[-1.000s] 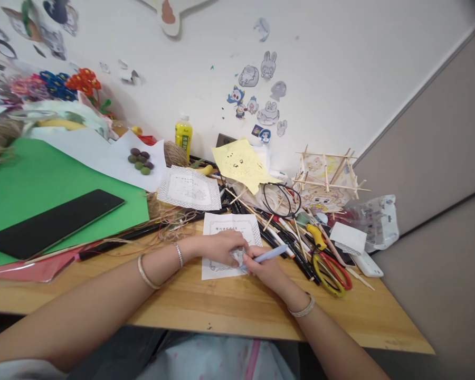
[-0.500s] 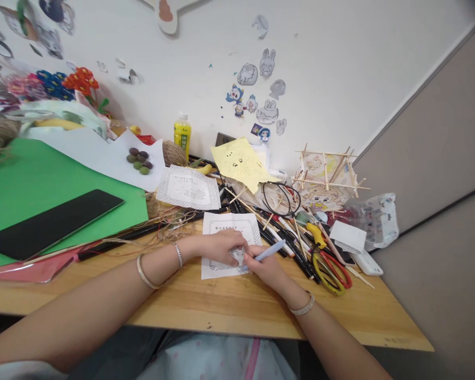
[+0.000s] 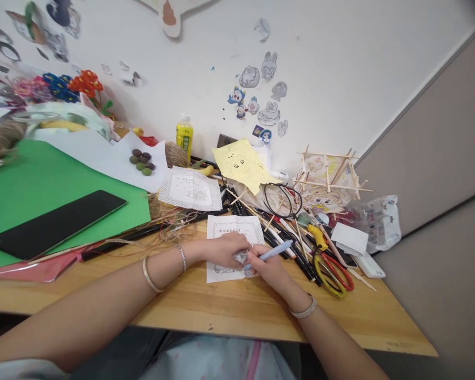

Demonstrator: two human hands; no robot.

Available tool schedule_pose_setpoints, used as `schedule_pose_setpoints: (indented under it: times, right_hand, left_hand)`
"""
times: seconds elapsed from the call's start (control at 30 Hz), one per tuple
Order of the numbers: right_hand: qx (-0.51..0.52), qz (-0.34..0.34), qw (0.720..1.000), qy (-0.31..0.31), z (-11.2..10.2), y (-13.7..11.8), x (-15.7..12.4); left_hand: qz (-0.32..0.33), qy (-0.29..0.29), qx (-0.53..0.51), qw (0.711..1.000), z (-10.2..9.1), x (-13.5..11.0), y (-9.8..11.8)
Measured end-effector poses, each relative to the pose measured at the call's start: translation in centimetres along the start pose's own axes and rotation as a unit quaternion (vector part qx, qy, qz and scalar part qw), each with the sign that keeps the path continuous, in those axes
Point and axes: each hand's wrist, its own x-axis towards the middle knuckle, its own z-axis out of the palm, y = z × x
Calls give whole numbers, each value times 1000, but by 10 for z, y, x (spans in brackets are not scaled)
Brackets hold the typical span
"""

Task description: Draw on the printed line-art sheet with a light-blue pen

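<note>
pen (image 3: 275,250) tip behind right hand (image 3: 267,266), paper (image 3: 233,227) text too small to read, green sheet (image 3: 43,174) cropped left

View of a work corner. White wall (image 3: 340,63), matt and evenly lit, fills the upper field; cartoon stickers (image 3: 261,100) of rabbits and other small figures cluster near its middle; further paper cut-outs (image 3: 43,26) are fixed at upper left; a pale shaped cut-out with an orange patch (image 3: 168,13) is cropped by the top edge; a dark wall socket (image 3: 224,140) sits low on the wall. Grey partition (image 3: 439,132) meets the wall along a slanting join at right; a dark horizontal seam (image 3: 451,208) crosses it. Light wooden surface (image 3: 237,311), of jointed planks, stands against both; its front edge runs across the lower field; the space beneath lies in shadow. Lighting soft and diffuse; source not in view.
</note>
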Motion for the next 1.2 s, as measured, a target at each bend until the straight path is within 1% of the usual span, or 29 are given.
schedule_pose_setpoints:
  times: [0.13, 0.27, 0.53, 0.73, 0.83, 1.07, 1.2]
  right_hand:
    - [-9, -2, 999, -36, 0, 1, 0]
    - [-30, -10, 998, -46, 1, 0, 0]
    - [-35, -18, 998, -54, 2, -4, -1]
    - [-41, -19, 998, -50, 1, -7, -1]
    - [-25, -14, 998, -54, 1, -7, -1]
    - [-28, -7, 998, -51, 1, -9, -2]
    - [-30, -8, 998, -53, 1, -7, -1]
  left_hand:
    - [-7, -28, -26, 999, -7, -3, 3]
    - [-6, -47, -33, 998, -10, -4, 1]
    - [9, -40, -39, 998, -6, -3, -5]
    - [4, -45, -39, 998, -7, -4, -4]
    - [9, -41, -38, 998, -6, -4, -6]
    - [17, -37, -34, 999, -5, -4, -8]
    - [14, -41, -36, 998, -5, -3, -6]
